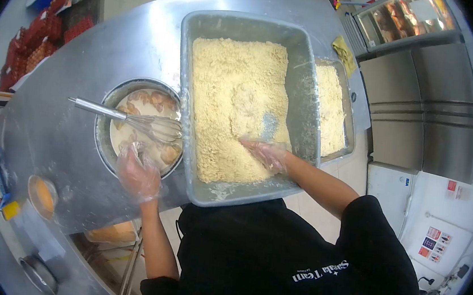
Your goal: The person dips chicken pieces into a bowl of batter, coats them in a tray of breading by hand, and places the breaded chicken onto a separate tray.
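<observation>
My left hand [138, 175], in a clear plastic glove, reaches over the near rim of a round metal bowl [104, 135]. The bowl holds pale batter with several brownish food pieces [158, 101], and a metal whisk [131, 119] lies across it. The fingertips are bunched at the batter; whether they hold a piece is unclear. My right hand [267, 153], also gloved, rests flat with fingers spread in the yellow breadcrumbs [233, 96] at the near end of a large grey tub [191, 58].
A second grey tub of crumbs [331, 108] sits right of the first. All stand on a steel counter [61, 130]. Red packages [36, 43] lie far left, a small orange dish [42, 196] near left. Steel cabinets [422, 108] and a display case [408, 16] stand at right.
</observation>
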The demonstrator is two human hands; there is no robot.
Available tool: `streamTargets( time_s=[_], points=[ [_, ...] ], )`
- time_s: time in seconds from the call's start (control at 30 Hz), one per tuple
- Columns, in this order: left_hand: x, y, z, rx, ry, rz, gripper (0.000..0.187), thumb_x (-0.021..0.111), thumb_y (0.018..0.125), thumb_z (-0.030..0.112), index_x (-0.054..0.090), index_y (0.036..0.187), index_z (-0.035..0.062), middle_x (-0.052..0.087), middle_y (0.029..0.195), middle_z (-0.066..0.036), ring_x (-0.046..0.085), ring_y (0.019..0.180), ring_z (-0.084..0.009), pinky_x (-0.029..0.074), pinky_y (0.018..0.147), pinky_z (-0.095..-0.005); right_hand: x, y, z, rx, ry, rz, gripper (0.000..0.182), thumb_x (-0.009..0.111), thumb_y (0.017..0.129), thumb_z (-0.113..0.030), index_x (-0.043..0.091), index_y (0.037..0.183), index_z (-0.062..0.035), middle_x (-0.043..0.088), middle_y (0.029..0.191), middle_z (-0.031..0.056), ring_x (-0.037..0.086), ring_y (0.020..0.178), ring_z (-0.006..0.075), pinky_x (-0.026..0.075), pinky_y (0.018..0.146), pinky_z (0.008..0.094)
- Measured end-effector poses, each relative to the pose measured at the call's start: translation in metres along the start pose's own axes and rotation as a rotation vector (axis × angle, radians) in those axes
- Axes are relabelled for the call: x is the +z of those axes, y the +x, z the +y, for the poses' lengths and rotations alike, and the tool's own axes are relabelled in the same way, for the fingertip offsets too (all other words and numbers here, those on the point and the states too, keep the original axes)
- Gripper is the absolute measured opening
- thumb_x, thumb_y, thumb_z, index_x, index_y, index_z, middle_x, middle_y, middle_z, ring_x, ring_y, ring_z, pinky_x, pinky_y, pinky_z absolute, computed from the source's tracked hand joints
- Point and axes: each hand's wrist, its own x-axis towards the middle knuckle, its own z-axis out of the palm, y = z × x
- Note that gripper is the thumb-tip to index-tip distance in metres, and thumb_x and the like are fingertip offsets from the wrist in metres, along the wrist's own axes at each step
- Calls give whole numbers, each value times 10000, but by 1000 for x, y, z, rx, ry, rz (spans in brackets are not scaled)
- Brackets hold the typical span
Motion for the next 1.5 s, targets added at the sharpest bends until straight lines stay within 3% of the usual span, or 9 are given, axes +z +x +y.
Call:
streamTargets(
  time_s=[0.1, 0.23, 0.27, 0.37, 0.5, 0.7, 0.9, 1.3, 1.5],
  points=[
    [-7, 0, 2, -3, 19, -71, 446, 644, 858, 152, 597, 1251, -54, 617, 1214, -271, 568, 1148, -445, 422, 1012, -491, -15, 10, 13, -212, 91, -157, 664, 439, 1015, -506, 333, 1542, -115, 259, 1621, 122, 222, 1501, 205, 165, 1228, 424],
    [-14, 3, 10, -16, -14, -102, 433, 631, 832, 116, 606, 1227, -59, 623, 1192, -274, 578, 1117, -450, 434, 986, -497, 58, -66, -138, 263, -47, 442, 581, 397, 1044, -413, 332, 1534, -108, 248, 1624, 115, 265, 1482, 258, 223, 1217, 446],
    [-15, 4, 10, -25, -17, -118, 431, 627, 825, 106, 608, 1221, -61, 627, 1183, -274, 581, 1109, -451, 438, 978, -496, 37, -50, -126, 105, -126, 474, 555, 389, 1047, -385, 346, 1524, -104, 286, 1604, 122, 331, 1432, 259, 272, 1182, 453],
    [-16, 3, 11, -56, -17, -117, 408, 617, 804, 81, 621, 1187, -61, 639, 1143, -269, 587, 1089, -452, 449, 952, -497, -44, 23, -64, -602, -659, 417, 487, 364, 1055, -302, 389, 1495, -95, 401, 1543, 144, 529, 1282, 264, 420, 1079, 472],
    [-7, 5, 6, -34, -62, -41, 404, 641, 762, 106, 651, 1144, -26, 640, 1116, -254, 571, 1091, -441, 435, 977, -503, 27, -18, -95, -178, -1558, 448, 430, 368, 1049, -297, 537, 1380, -81, 544, 1435, 121, 564, 1242, 257, 478, 1009, 427],
    [-6, 0, 4, -28, -10, -34, 369, 666, 777, 118, 666, 1124, -7, 650, 1130, -232, 590, 1081, -425, 451, 971, -499, 18, 41, -108, -608, -1348, 699, 490, 359, 1041, -398, 550, 1377, -96, 511, 1471, 115, 420, 1402, 293, 331, 1167, 417],
    [0, -3, 0, 5, 86, -7, 326, 647, 817, 110, 658, 1116, -20, 651, 1105, -241, 599, 1070, -421, 450, 931, -501, 13, 84, -93, -790, -1411, 780, 605, 287, 1025, -506, 408, 1507, -161, 336, 1592, 117, 250, 1491, 340, 194, 1192, 579],
    [-5, 1, 10, -113, 18, -94, 310, 635, 772, 96, 657, 1061, -16, 653, 1047, -226, 596, 1004, -434, 454, 868, -501, -14, 95, -155, -798, -1538, 604, 395, 369, 1026, -400, 613, 1134, -109, 576, 1111, 121, 541, 1045, 260, 418, 955, 499],
    [-9, 6, 19, -26, -10, -46, 325, 625, 757, 77, 652, 1066, -20, 655, 965, -206, 610, 935, -433, 473, 820, -484, 7, 60, -144, -586, -1163, 580, 487, 357, 1031, -459, 554, 1299, -103, 545, 1313, 150, 507, 1229, 295, 387, 1061, 502]
  ],
)
